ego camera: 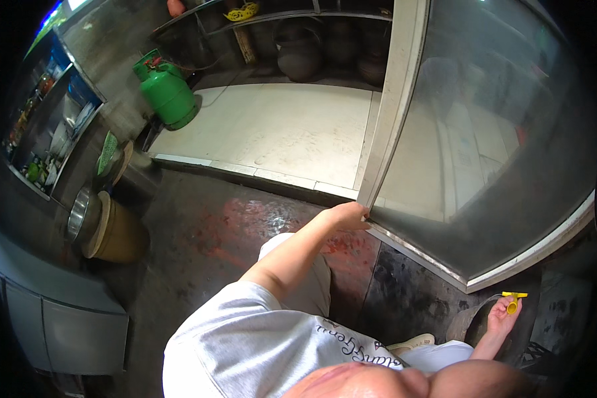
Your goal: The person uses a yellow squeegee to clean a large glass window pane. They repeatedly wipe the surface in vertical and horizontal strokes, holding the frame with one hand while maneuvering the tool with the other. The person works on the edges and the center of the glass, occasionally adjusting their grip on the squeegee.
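Note:
My left hand (pixel 347 216) grips the lower corner of a pale metal frame around a large glass panel (pixel 477 248). The glass looks hazy, and pale tiles show through or reflect in it. At the lower right, my right hand (pixel 501 317) holds a small yellow T-shaped tool (pixel 513 303), apparently a squeegee, with its hollow handle end facing the camera. That hand is away from the glass, just beside a bucket (pixel 467 321) on the dark floor. The bucket's contents are hidden.
Behind the frame is a raised ledge of pale tiles (pixel 273 129) with a green gas cylinder (pixel 166 94) on it. Dark clay pots (pixel 299 57) stand under a shelf. A brown barrel (pixel 122 229), a metal basin (pixel 82 214), shelving (pixel 54 124) and a grey cabinet (pixel 79 323) line the left.

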`<action>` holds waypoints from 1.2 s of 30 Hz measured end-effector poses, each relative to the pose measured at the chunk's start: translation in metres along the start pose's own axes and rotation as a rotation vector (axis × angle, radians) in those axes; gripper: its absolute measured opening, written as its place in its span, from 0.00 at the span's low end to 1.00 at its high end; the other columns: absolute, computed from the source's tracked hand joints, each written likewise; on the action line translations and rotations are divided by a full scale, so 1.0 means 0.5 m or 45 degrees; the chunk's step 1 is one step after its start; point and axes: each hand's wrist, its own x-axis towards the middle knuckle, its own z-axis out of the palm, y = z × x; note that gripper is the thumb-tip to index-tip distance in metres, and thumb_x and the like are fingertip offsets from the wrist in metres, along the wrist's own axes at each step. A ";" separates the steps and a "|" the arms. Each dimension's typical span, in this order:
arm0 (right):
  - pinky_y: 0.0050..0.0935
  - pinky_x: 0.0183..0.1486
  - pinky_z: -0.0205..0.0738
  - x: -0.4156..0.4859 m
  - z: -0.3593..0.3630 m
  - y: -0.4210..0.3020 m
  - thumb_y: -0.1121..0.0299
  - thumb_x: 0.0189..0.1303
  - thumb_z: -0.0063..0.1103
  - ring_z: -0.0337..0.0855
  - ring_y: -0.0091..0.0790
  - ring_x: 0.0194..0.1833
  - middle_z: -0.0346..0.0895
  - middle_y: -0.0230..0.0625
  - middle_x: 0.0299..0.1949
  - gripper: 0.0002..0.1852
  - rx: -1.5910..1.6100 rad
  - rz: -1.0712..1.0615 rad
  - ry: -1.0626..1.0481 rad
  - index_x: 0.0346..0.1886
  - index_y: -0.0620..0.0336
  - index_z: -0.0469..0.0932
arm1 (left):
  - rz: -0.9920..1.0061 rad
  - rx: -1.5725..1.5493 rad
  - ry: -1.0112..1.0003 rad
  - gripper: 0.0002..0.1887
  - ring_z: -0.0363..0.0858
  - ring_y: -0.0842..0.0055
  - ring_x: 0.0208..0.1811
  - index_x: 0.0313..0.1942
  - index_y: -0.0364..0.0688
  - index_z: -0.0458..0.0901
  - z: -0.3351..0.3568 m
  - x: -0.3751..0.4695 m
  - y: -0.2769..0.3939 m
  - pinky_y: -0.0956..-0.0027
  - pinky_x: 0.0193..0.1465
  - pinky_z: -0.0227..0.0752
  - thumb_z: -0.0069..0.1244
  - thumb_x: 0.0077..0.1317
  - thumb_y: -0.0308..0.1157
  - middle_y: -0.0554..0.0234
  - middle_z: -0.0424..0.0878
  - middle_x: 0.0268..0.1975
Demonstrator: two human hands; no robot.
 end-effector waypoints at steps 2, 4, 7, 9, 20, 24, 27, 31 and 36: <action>0.19 0.23 0.64 0.004 -0.004 -0.002 0.60 0.59 0.53 0.68 0.23 0.27 0.69 0.29 0.29 0.13 0.005 0.004 -0.017 0.36 0.61 0.69 | 0.014 -0.015 0.004 0.23 0.78 0.58 0.42 0.47 0.37 0.74 0.006 0.012 -0.005 0.63 0.45 0.71 0.51 0.55 0.43 0.48 0.80 0.39; 0.18 0.23 0.65 0.004 -0.002 -0.002 0.60 0.59 0.53 0.69 0.23 0.27 0.70 0.29 0.29 0.13 -0.004 0.024 -0.001 0.38 0.60 0.69 | -0.016 -0.036 -0.008 0.23 0.77 0.57 0.45 0.44 0.35 0.77 0.001 0.019 0.010 0.63 0.48 0.70 0.53 0.53 0.43 0.48 0.80 0.41; 0.18 0.22 0.66 -0.004 0.013 0.008 0.59 0.59 0.53 0.70 0.24 0.26 0.70 0.30 0.29 0.14 -0.058 0.039 0.063 0.38 0.60 0.70 | 0.036 0.007 -0.043 0.24 0.78 0.59 0.41 0.47 0.37 0.74 0.009 0.034 0.012 0.63 0.45 0.71 0.51 0.56 0.45 0.49 0.80 0.38; 0.18 0.22 0.66 -0.005 0.019 0.013 0.58 0.59 0.53 0.70 0.24 0.25 0.71 0.30 0.28 0.14 -0.072 0.045 0.078 0.38 0.60 0.70 | 0.051 0.005 -0.060 0.24 0.78 0.59 0.41 0.47 0.37 0.74 0.008 0.043 0.016 0.63 0.45 0.71 0.51 0.56 0.45 0.49 0.80 0.37; 0.18 0.21 0.66 0.005 0.034 0.041 0.56 0.60 0.51 0.69 0.24 0.24 0.72 0.30 0.28 0.16 -0.127 0.102 0.103 0.38 0.60 0.72 | 0.051 -0.050 -0.023 0.23 0.78 0.59 0.41 0.46 0.36 0.74 0.003 0.043 0.018 0.63 0.44 0.71 0.51 0.56 0.44 0.48 0.80 0.37; 0.18 0.21 0.65 0.005 0.052 0.059 0.55 0.60 0.51 0.68 0.24 0.24 0.72 0.30 0.28 0.16 -0.138 0.126 0.118 0.38 0.60 0.72 | 0.031 -0.095 -0.006 0.22 0.77 0.58 0.42 0.44 0.36 0.76 -0.006 0.031 0.023 0.62 0.44 0.71 0.52 0.55 0.43 0.47 0.80 0.38; 0.17 0.21 0.65 0.009 0.049 0.061 0.54 0.60 0.50 0.68 0.23 0.24 0.72 0.29 0.27 0.17 -0.152 0.129 0.117 0.38 0.60 0.72 | 0.070 -0.072 0.015 0.22 0.78 0.58 0.40 0.44 0.36 0.75 -0.001 0.035 0.020 0.63 0.43 0.71 0.52 0.55 0.42 0.48 0.80 0.37; 0.17 0.21 0.65 0.013 0.050 0.068 0.53 0.60 0.51 0.68 0.22 0.24 0.72 0.29 0.27 0.17 -0.190 0.177 0.097 0.38 0.60 0.72 | 0.145 -0.063 0.058 0.21 0.78 0.59 0.38 0.44 0.35 0.75 0.000 0.043 0.021 0.63 0.40 0.71 0.51 0.55 0.42 0.49 0.80 0.36; 0.18 0.21 0.65 0.018 0.054 0.074 0.54 0.60 0.50 0.67 0.22 0.24 0.71 0.29 0.27 0.17 -0.216 0.218 0.076 0.37 0.60 0.71 | 0.113 -0.089 0.105 0.16 0.79 0.58 0.31 0.29 0.34 0.80 -0.021 0.035 0.036 0.62 0.36 0.71 0.49 0.57 0.42 0.49 0.80 0.27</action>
